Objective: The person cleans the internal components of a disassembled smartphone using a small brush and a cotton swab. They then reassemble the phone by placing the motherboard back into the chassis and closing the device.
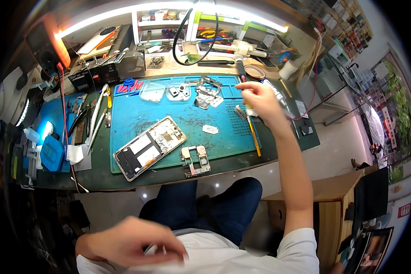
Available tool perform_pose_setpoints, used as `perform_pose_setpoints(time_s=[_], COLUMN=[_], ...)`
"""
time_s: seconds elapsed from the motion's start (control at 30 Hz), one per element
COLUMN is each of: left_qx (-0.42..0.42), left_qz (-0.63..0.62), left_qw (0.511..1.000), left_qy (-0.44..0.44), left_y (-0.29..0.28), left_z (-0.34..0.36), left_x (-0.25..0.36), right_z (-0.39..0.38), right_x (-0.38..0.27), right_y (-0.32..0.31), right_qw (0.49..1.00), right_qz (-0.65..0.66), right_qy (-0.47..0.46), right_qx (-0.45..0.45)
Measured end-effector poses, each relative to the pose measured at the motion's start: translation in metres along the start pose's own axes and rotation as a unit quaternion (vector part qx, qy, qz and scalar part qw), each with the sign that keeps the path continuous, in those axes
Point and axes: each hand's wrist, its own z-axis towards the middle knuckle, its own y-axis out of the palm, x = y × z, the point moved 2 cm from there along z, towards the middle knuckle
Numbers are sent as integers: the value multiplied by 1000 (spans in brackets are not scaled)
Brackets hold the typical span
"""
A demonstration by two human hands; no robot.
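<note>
My right hand (259, 101) reaches over the back right of the blue repair mat (160, 105). Its thumb and index finger are closed in a pinch; whatever sits between them is too small to make out. A yellow-handled thin tool (254, 139) lies just below this hand. My left hand (137, 239) is held in front of my white shirt, its curled fingers smeared by motion. On the mat rests an opened smartphone (150, 147), its inside showing. Beside it lies a bare phone circuit board (196, 161). A small white piece (210, 129) lies further back.
Clear plastic boxes (178, 90) hold small parts at the mat's back, next to a metal phone frame (208, 85). Tweezers and pliers (81, 119) lie left of the mat. A lit shelf (164, 32) stands behind. A blue hexagonal holder (53, 153) is far left.
</note>
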Motion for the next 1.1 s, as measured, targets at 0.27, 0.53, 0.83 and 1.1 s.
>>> perform_pose_setpoints(time_s=[0.27, 0.53, 0.83, 1.1], left_qx=[417, 445, 488, 503], left_qz=[337, 494, 477, 461], left_qw=[840, 744, 729, 729], left_qy=[78, 65, 60, 63], left_y=[-29, -2, 14, 14], left_z=[35, 78, 105, 113], left_x=[-67, -73, -79, -82], right_z=[-115, -133, -126, -127], right_x=[-9, -5, -7, -10], right_y=[44, 62, 65, 72], right_qw=[940, 961, 928, 894], right_qz=[340, -76, -163, -230], right_qy=[-1, -255, -326, -371], right_qx=[-28, 79, 76, 101])
